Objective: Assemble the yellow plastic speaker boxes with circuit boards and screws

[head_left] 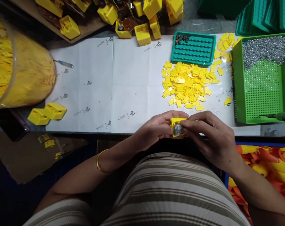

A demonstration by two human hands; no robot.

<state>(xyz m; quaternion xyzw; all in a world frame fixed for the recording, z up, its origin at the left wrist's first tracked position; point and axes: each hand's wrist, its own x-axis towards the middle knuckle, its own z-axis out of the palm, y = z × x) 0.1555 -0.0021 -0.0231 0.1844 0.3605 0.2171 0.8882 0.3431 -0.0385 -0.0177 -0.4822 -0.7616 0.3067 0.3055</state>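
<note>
Just beyond the striped shirt (175,188), at the near edge of the desk (194,23), the left hand (156,125) had its fingers closed around a small yellow housing (174,120), open side up. A grey part (179,130) lay in this opening, and the right hand (213,135) touched its upper corner; whether those fingers pinched or only pressed, I could not tell. To do this well, I thought, one needed a firm left hold, the part level, and gentle, even pressure at its edges. Beyond was a heap of yellow pieces (186,83), then a teal tray (196,51); farthest, several yellow boxes (142,35).
</note>
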